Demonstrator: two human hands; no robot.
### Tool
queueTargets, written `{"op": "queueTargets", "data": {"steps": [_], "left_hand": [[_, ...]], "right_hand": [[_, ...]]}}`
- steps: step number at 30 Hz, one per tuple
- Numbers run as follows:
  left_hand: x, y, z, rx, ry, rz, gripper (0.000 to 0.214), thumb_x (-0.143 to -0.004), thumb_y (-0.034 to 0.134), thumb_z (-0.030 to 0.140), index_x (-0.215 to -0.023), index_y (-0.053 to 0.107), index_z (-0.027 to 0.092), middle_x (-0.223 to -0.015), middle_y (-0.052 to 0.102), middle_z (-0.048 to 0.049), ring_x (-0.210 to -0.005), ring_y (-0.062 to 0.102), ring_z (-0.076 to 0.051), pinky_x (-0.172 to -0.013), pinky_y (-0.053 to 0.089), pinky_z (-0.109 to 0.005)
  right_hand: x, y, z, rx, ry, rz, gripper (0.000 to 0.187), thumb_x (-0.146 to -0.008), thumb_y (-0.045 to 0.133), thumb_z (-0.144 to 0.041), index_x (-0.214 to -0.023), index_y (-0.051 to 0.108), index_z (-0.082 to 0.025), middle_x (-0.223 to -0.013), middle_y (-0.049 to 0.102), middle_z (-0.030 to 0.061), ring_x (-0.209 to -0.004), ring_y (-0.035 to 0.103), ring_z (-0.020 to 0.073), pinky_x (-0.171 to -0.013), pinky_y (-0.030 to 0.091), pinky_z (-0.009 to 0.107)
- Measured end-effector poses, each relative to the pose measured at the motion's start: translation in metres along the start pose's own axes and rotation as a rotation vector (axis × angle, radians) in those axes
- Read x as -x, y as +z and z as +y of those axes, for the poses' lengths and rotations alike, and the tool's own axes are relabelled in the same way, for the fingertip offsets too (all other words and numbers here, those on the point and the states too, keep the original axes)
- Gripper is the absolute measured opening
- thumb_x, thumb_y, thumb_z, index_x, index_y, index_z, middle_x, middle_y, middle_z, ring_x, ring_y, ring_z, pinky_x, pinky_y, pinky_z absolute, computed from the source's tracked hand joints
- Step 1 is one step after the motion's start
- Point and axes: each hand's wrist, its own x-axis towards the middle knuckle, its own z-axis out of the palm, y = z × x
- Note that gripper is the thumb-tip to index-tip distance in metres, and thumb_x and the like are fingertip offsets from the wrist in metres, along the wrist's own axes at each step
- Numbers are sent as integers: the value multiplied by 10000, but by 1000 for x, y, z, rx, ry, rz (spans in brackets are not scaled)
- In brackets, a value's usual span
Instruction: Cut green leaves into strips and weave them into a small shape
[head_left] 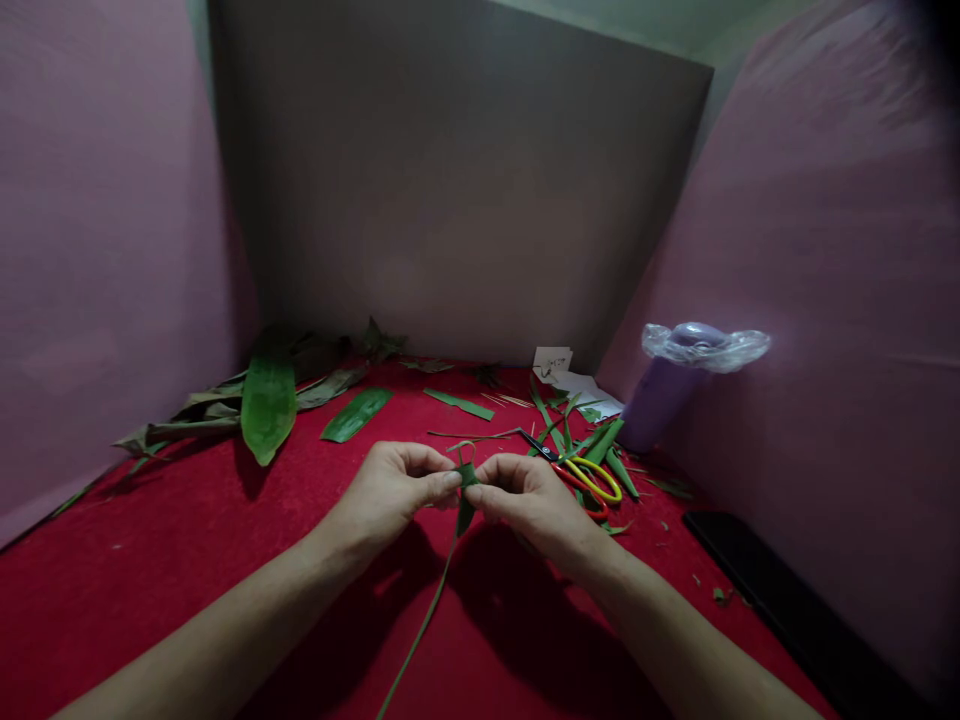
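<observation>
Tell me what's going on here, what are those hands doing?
Someone's left hand and right hand are pinching a small green leaf piece together, above a red surface. A long thin strip extends below it. Scissors lie among leaf cuttings beyond the right hand, untouched.

It looks like a small craft space, whether in a home or workshop unclear. Pink panels (810, 250) stand outside the left hand (397, 485) and right hand (529, 495), a grey panel (465, 180) beyond them, around a red surface (172, 560). Scissors (545, 452) and cut leaves (604, 442) lie beside the right hand.
</observation>
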Motion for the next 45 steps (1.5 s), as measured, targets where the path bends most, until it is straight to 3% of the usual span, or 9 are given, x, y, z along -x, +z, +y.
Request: {"op": "queueTargets", "data": {"steps": [9, 18, 25, 29, 34, 37, 45], "left_hand": [[2, 2, -2, -93, 61, -47, 105, -643, 637, 215, -585, 573, 156, -523, 571, 13, -516, 513, -128, -558, 408, -264], [2, 1, -11, -348, 163, -103, 119, -756, 493, 211, -650, 441, 196, -562, 424, 59, -540, 381, -114, -518, 303, -240], [3, 4, -11, -305, 204, -129, 172, -788, 497, 324, -703, 492, 174, -655, 445, 42, -608, 397, -119, -557, 317, -246], [4, 5, -6, -243, 154, -117, 197, -754, 521, 315, -629, 487, 167, -573, 403, 59, -540, 350, -101, -527, 289, -241], [3, 4, -2, -157, 57, -103, 239, -705, 565, 367, -610, 483, 163, -524, 368, 75, -487, 288, -83, -478, 229, -230], [3, 3, -2, -118, 27, -107, 255, -694, 584, 374, -601, 465, 168, -508, 359, 84, -467, 267, -72, -460, 206, -222], [0, 3, -8, -99, 50, -135, 234, -715, 569, 353, -613, 480, 163, -488, 368, 86, -454, 273, -69, -455, 217, -219]], "right_hand": [[0, 1, 2, -62, 13, -40, 159, -697, 659, -284, -665, 598, -141, -586, 531, -32, -518, 426, 79, -522, 315, 223], [-1, 3, 5, -133, 50, -43, 223, -648, 704, -322, -629, 579, -139, -530, 493, -50, -472, 396, 65, -489, 307, 211], [0, 2, 0, -202, 64, -18, 238, -623, 731, -318, -616, 584, -130, -551, 527, -36, -488, 416, 62, -502, 329, 204], [0, 2, 0, -194, 56, -19, 260, -618, 738, -339, -610, 582, -131, -542, 521, -38, -489, 426, 63, -507, 339, 201], [-2, 0, -1, -129, 70, 12, 416, -752, 547, -539, -667, 593, -134, -572, 555, -1, -477, 469, 89, -495, 373, 229], [-2, -1, -2, -119, 88, 11, 457, -750, 514, -584, -683, 584, -138, -598, 563, 9, -500, 489, 101, -502, 391, 238], [0, -1, -2, -39, 25, -36, 269, -694, 665, -385, -656, 558, -141, -573, 490, -40, -489, 397, 66, -484, 310, 212]]}}
